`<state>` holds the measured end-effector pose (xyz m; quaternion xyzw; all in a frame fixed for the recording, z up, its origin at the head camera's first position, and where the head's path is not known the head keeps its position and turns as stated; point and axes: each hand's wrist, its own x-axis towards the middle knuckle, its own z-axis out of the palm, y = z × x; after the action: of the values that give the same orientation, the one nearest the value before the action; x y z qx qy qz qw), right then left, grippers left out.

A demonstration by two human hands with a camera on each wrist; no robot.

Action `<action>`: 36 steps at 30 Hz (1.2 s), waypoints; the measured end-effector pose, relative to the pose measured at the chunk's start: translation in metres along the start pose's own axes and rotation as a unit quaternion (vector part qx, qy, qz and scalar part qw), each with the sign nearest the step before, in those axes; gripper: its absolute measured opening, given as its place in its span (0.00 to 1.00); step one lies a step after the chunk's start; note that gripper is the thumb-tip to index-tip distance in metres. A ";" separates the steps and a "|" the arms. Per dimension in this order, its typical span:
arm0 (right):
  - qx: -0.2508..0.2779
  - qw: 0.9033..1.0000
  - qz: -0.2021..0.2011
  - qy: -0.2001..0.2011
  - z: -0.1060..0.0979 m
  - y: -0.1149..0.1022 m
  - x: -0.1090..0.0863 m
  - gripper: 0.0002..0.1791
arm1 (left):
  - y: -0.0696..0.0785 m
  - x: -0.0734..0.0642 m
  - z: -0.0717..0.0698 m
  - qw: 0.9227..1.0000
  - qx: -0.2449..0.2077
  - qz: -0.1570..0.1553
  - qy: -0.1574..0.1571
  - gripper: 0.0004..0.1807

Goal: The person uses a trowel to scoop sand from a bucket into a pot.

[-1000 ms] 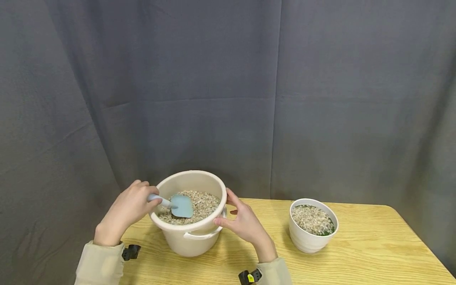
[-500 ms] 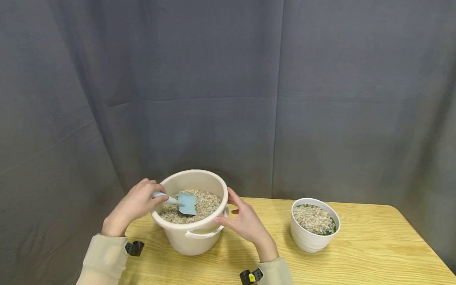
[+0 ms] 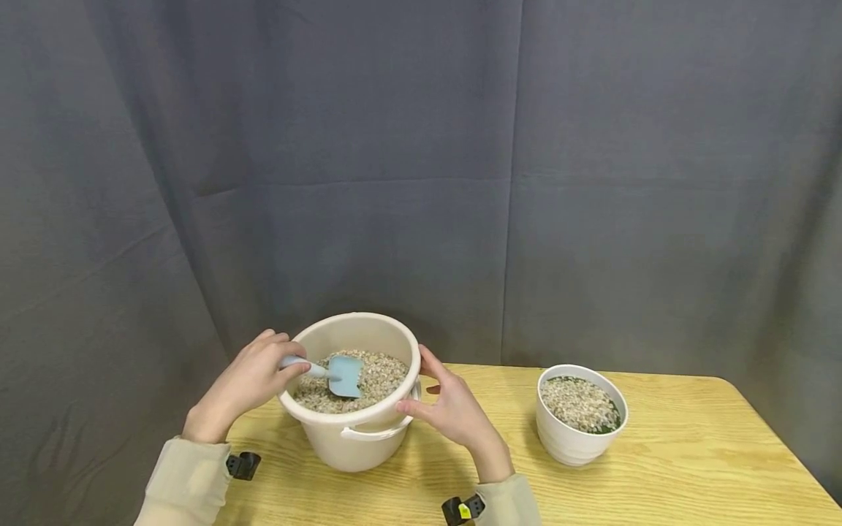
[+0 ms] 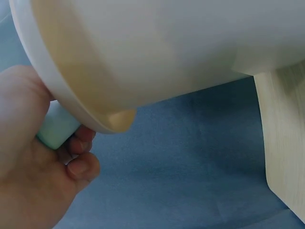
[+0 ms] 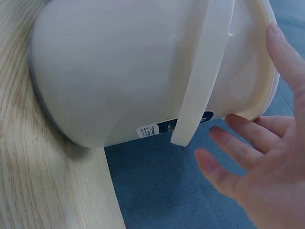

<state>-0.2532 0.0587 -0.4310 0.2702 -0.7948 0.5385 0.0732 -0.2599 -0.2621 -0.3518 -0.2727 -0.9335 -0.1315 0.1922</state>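
A cream bucket (image 3: 349, 446) with a white carry handle (image 3: 376, 434) stands on the table, partly filled with small pale pebbles (image 3: 381, 372). Reaching over its left rim, my left hand (image 3: 253, 376) grips the handle of a light blue scoop (image 3: 345, 376), whose blade lies against the pebbles. The left wrist view shows the scoop's handle end (image 4: 58, 125) inside the curled fingers. My right hand (image 3: 454, 409) rests on the bucket's right side, thumb and fingers spread along the outside of the rim; in the right wrist view its fingers (image 5: 238, 148) look extended.
To the right stands a white pot (image 3: 572, 446), with similar pebbles and some dark green at the edge of its contents. The wooden table (image 3: 697, 446) has a rounded far right corner. A grey curtain (image 3: 395, 183) hangs behind and on both sides.
My left hand and the scoop have shifted slightly right over the pebbles, mostly in the first half second. The right hand, bucket and pot stay put.
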 end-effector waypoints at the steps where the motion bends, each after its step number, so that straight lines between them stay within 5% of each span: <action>1: 0.001 1.000 0.000 0.000 0.000 0.000 0.000 0.52 | 0.001 0.000 -0.001 1.000 0.001 0.001 -0.001 0.03; 13: 0.005 1.000 0.010 0.002 -0.003 0.002 0.001 0.52 | 0.029 0.026 -0.017 0.990 0.102 0.026 -0.091 0.14; 20: 0.007 1.000 0.013 0.003 -0.002 0.004 0.001 0.52 | 0.035 0.035 -0.018 0.980 0.155 0.100 -0.069 0.18; 36: 0.018 1.000 0.018 -0.005 0.003 0.003 0.002 0.52 | -0.004 0.007 -0.013 0.994 0.029 0.039 -0.093 0.09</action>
<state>-0.2562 0.0560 -0.4334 0.2594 -0.7903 0.5524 0.0546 -0.2639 -0.2669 -0.3379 -0.3140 -0.9395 -0.0711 0.1172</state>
